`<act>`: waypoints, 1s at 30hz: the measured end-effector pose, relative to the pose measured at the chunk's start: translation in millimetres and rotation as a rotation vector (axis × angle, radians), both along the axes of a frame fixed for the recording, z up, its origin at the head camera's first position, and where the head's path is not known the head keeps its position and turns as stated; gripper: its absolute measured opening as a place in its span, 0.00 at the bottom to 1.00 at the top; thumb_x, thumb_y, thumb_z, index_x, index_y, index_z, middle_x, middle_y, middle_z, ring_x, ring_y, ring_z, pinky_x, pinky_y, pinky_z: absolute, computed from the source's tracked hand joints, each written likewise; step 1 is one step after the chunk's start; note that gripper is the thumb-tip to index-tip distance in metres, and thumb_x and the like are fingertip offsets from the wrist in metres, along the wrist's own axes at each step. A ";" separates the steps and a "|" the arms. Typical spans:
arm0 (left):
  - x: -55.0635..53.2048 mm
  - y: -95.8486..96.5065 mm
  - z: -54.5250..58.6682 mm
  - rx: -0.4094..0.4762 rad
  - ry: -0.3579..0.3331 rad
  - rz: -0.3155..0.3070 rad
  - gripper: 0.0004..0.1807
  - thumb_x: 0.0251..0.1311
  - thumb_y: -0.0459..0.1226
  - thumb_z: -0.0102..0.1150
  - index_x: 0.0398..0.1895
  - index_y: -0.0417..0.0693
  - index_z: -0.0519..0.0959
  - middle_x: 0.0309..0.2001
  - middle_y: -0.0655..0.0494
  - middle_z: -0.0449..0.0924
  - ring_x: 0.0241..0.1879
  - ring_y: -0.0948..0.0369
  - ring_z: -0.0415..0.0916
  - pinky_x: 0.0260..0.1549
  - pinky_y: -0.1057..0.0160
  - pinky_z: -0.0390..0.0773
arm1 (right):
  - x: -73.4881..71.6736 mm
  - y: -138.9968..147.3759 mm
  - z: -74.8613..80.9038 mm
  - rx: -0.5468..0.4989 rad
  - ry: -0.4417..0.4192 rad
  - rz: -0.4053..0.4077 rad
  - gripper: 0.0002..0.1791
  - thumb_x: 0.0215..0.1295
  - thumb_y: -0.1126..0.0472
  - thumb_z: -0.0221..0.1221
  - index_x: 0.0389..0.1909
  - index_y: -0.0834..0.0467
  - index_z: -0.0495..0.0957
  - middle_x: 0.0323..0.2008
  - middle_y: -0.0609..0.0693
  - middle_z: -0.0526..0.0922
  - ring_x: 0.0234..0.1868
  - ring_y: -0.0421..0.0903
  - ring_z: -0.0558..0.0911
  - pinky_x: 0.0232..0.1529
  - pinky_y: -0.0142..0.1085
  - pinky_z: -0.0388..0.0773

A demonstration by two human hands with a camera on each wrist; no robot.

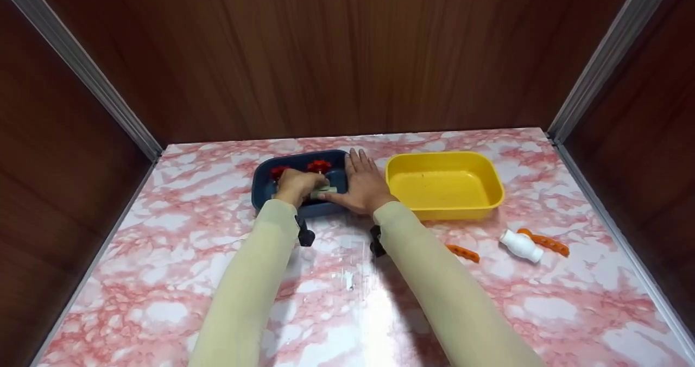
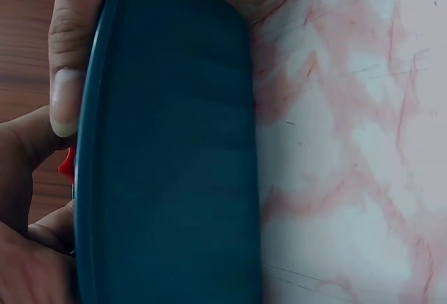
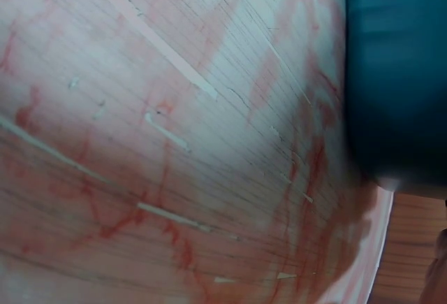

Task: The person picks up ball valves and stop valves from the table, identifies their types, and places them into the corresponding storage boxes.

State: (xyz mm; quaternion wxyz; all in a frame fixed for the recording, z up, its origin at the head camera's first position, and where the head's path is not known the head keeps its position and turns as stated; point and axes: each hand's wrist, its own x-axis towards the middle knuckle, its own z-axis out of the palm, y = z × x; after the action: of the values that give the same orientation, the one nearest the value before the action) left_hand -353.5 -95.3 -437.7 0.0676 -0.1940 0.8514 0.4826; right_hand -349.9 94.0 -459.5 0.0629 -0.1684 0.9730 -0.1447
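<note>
A dark blue tub (image 1: 263,190) stands left of centre, holding valves with red handwheels. My left hand (image 1: 297,185) reaches into it with curled fingers and grips a valve, whose pale body (image 1: 324,193) shows beside the fingers; much of it is hidden. One red handwheel (image 1: 319,166) is visible just behind that hand, another (image 1: 279,171) to its left. My right hand (image 1: 366,187) rests on the tub's right rim, fingers straight and thumb laid over the near edge. In the left wrist view, the tub's outer wall (image 2: 174,143) hides most of the left hand's hold.
A yellow tub (image 1: 445,214) stands to the right of the blue one. Nearer on the right lie a white fitting (image 1: 522,246), an orange perforated strip (image 1: 553,244) and another orange piece (image 1: 464,253), partly behind the right sleeve. Wooden panels (image 1: 347,57) enclose the marbled table.
</note>
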 end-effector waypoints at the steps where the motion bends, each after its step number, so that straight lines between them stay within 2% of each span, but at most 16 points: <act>1: -0.4 0.2 -0.2 -0.013 -0.001 0.000 0.29 0.57 0.44 0.83 0.59 0.36 0.90 0.62 0.45 0.90 0.52 0.53 0.78 0.61 0.56 0.84 | -0.4 -0.1 0.1 0.003 0.000 0.000 0.71 0.75 0.12 0.46 0.97 0.61 0.39 0.98 0.59 0.36 1.00 0.60 0.38 1.00 0.55 0.37; 7: -0.9 2.1 -0.3 -0.061 0.003 -0.013 0.31 0.56 0.45 0.83 0.60 0.36 0.90 0.65 0.43 0.90 0.58 0.50 0.79 0.69 0.51 0.85 | -1.6 0.0 0.4 0.002 -0.004 -0.008 0.72 0.75 0.12 0.47 0.97 0.60 0.39 0.98 0.58 0.36 1.00 0.59 0.38 1.00 0.55 0.36; 15: -1.0 3.9 -3.2 -0.128 -0.016 -0.050 0.34 0.58 0.49 0.81 0.63 0.37 0.89 0.69 0.43 0.88 0.69 0.46 0.78 0.75 0.50 0.81 | -0.6 0.3 0.6 -0.008 -0.006 -0.007 0.72 0.75 0.12 0.48 0.97 0.60 0.39 0.98 0.59 0.36 1.00 0.59 0.38 1.00 0.55 0.36; 24: -1.3 3.9 -5.0 -0.115 -0.016 -0.046 0.32 0.58 0.48 0.82 0.61 0.38 0.90 0.65 0.45 0.91 0.64 0.48 0.82 0.73 0.50 0.84 | -0.4 -0.2 0.7 -0.009 -0.010 -0.011 0.72 0.74 0.11 0.47 0.97 0.60 0.38 0.98 0.59 0.34 1.00 0.59 0.37 1.00 0.54 0.35; 30: -2.0 3.8 -5.8 -0.147 -0.026 -0.048 0.33 0.59 0.50 0.82 0.62 0.38 0.90 0.66 0.45 0.91 0.67 0.46 0.81 0.76 0.48 0.81 | 0.0 0.0 -0.1 -0.016 -0.012 -0.013 0.72 0.74 0.11 0.47 0.97 0.60 0.38 0.98 0.58 0.35 1.00 0.59 0.37 1.00 0.54 0.34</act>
State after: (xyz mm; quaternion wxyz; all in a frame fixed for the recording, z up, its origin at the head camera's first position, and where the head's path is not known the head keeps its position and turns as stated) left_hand -355.6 -91.5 -443.5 0.0757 -0.1844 0.8879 0.4146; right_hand -349.9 93.9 -459.6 0.0664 -0.1618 0.9725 -0.1541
